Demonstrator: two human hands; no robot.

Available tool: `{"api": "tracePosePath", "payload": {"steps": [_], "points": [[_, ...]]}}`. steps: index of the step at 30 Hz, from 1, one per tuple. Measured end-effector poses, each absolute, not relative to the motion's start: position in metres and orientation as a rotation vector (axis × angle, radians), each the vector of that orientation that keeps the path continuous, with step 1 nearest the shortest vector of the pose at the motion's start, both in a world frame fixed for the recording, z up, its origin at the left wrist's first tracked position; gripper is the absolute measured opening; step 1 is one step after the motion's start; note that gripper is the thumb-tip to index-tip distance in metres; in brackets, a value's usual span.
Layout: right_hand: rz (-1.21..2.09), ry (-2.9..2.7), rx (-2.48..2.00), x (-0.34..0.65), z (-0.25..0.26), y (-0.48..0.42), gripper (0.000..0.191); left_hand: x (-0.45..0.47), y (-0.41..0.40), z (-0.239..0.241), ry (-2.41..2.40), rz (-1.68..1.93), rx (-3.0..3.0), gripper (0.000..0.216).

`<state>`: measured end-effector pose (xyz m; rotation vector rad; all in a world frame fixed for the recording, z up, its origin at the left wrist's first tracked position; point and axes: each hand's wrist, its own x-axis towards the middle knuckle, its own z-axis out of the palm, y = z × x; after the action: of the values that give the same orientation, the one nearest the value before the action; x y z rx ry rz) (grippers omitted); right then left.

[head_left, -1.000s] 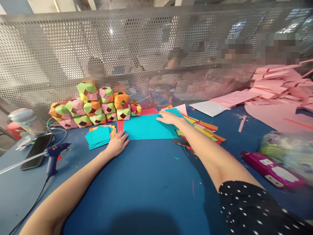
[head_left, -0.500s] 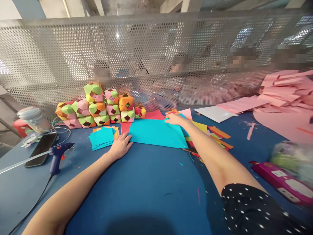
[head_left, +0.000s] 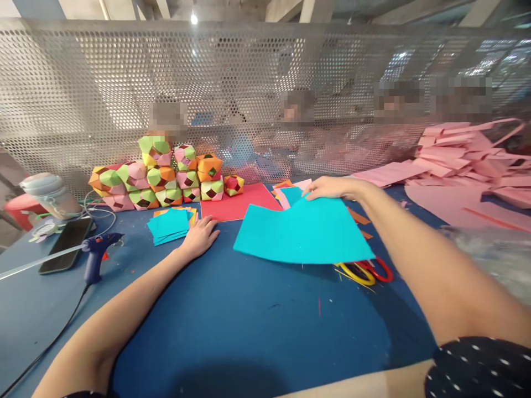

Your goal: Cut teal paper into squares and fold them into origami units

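stretching wide, a perforated screen (head_left: 249,66) stands behind the blue table (head_left: 249,320). a turquoise sheet (head_left: 298,237) bows over the table, its far edge gripped by the right hand (head_left: 329,189). a red sheet (head_left: 244,202) lies farther back. the left hand (head_left: 200,237) rests palm down, holding nothing, beside small turquoise squares (head_left: 168,225). scissor handles (head_left: 366,283) show beneath the turquoise sheet.

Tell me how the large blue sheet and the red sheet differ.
The large blue sheet is bent, its far edge in the right hand; the red sheet lies flat on the table. The blue sheet is nearer the camera, the red sheet farther, beside folded paper balls. Both are plain, single-coloured sheets.
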<state>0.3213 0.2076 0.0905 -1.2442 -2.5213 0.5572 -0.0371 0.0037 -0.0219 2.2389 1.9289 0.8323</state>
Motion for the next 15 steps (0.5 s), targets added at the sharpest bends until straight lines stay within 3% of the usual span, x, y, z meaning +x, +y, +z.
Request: {"api": "tracePosePath", "payload": {"steps": [3, 6, 9, 15], "points": [[0.880, -2.508, -1.186, 0.331, 0.102, 0.180, 0.023, -0.031, 0.001, -0.017, 1.825, 0.963, 2.120, 0.032], [1.203, -2.317, -1.023, 0.333, 0.116, 0.150, 0.037, -0.021, -0.001, -0.014, 1.691, 1.086, 1.940, 0.045], [1.257, -2.207, -0.890, 0.328, 0.132, 0.123, 0.034, -0.011, -0.003, -0.009, 1.541, 1.184, 1.724, 0.058], [1.374, -1.968, -0.889, 0.315, 0.138, 0.105, 0.035, 0.002, -0.023, 0.012, 1.313, 1.268, 1.369, 0.064]]}}
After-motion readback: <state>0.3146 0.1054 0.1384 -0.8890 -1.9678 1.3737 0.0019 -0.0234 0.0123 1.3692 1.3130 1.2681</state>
